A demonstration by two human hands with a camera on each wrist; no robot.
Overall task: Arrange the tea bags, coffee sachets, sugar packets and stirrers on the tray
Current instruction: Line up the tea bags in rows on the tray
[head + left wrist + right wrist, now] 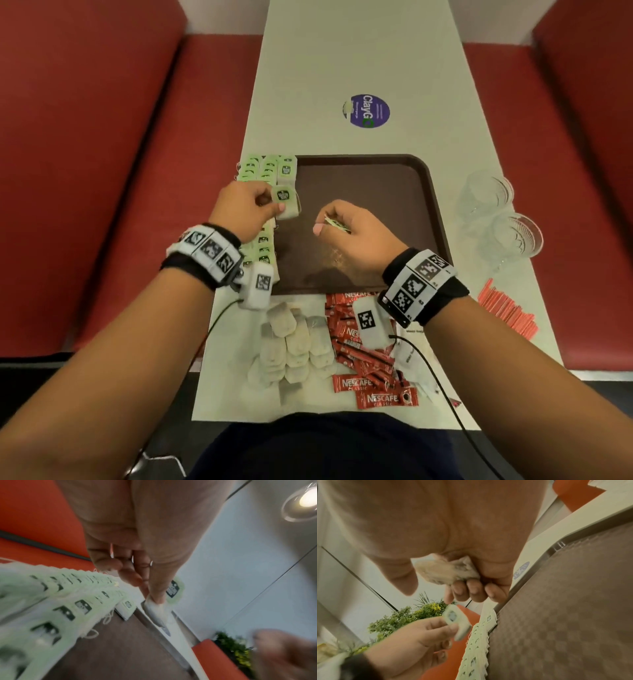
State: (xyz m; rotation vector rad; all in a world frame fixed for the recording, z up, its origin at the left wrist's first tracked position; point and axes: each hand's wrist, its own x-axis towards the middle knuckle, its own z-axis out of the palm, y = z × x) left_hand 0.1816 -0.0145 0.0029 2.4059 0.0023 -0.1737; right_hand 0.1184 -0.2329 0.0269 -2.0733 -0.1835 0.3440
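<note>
Pinching one green tea bag [286,202] in the left hand [243,212] and clutching another in the right hand [356,236], the person is filling the tray [421,192] edge while coffee sachets [363,363], stirrers [507,311] and plain tea bags [294,346] are waiting on the worktop [359,61].

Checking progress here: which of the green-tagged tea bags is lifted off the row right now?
The tea bag pinched in the left hand, raised above the tray's left edge; the others lie overlapped in the row.

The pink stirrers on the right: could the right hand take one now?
Probably not yet: the right hand already holds a tea bag. The stirrers lie unobstructed beside its wrist.
</note>
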